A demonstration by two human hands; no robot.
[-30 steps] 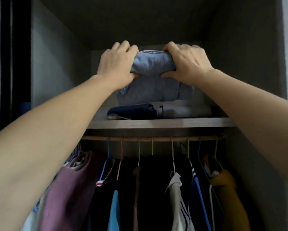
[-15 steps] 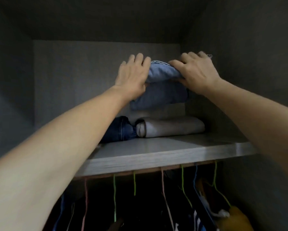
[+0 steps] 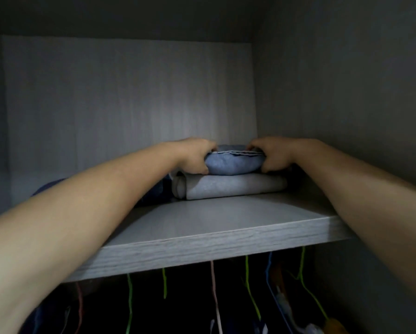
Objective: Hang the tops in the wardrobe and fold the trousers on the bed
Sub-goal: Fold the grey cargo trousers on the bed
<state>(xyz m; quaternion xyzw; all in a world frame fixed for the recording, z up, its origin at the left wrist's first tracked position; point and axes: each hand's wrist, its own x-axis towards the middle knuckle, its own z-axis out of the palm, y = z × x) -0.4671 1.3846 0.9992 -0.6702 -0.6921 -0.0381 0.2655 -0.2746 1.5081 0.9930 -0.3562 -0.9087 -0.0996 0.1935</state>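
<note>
2 hands clamp the folded light-blue denim trousers (image 3: 233, 165), left hand (image 3: 195, 156) and right hand (image 3: 273, 155) with fingers curled round its ends. The bundle sits on the folded pale-grey garment (image 3: 228, 188) at the back of the grey wood-grain shelf (image 3: 202, 227). Risk: an uneven let-go could make the rounded bundle spring open or slide toward the shelf front.

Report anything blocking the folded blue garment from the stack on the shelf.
Nothing visible does. The left hand and right hand grip the ends of the folded blue garment, which sits directly on the grey folded garment on the shelf.
</note>
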